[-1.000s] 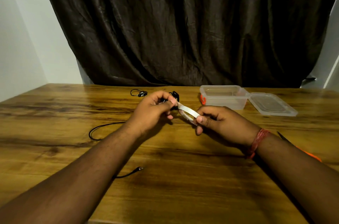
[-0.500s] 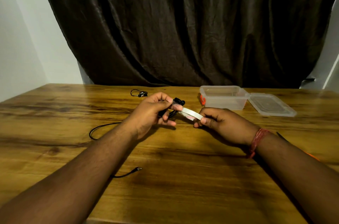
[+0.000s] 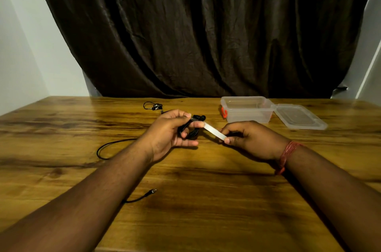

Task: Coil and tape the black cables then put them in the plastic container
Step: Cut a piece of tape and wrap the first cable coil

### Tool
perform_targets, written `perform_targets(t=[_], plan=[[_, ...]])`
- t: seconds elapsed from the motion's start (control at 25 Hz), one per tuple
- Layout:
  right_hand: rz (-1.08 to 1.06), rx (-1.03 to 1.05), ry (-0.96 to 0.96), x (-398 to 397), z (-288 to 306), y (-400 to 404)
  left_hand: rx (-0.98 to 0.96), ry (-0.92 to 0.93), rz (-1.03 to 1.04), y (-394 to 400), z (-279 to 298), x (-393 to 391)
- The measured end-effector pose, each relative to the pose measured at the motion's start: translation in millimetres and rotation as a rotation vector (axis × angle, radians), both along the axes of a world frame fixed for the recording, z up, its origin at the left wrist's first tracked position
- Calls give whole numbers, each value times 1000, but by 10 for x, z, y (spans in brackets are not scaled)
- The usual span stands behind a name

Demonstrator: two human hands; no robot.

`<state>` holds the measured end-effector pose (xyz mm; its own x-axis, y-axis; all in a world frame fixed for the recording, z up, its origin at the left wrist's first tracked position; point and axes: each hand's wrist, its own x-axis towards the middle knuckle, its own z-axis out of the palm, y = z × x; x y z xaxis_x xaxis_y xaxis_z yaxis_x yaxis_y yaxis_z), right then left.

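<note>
My left hand grips a coiled black cable above the middle of the wooden table. A white strip of tape runs from the coil to my right hand, which pinches its free end. A second black cable lies uncoiled on the table under my left forearm, its plug showing near the front. A small black cable bundle lies at the back. The clear plastic container stands open at the back right, apart from both hands.
The container's clear lid lies flat just right of it. A dark curtain hangs behind the table's far edge. A red thread band is on my right wrist.
My right hand has drawn the tape strip out to the right and slightly down, so it now stretches taut from the coil. My left hand keeps its hold on the coil.
</note>
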<state>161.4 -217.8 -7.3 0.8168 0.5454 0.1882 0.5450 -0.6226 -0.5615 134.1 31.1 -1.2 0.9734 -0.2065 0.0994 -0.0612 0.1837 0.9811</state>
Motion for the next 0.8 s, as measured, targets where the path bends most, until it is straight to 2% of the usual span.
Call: perform_targets(t=[0.16,0.28,0.44,0.6,0.68,0.8], plan=[[-25,4,36,-43,60,-20,-4,15,-23,-8,-30,18],[-141,-1,23,-182,228,-176,-3,23,-33,-22,-35,4],[-436,-289,-145,-535,397,-673,-24,22,-32,-29,-34,-9],[-722,-582,-103,-1014,323,-1046,-12,20,-42,-68,-32,-41],[-774,-657,-116,-1130,265,-1096,1,20,-50,-82,-32,-59],[-822,-626,-87,-1117,197,-1087,11,19,-55,-73,-27,-84]])
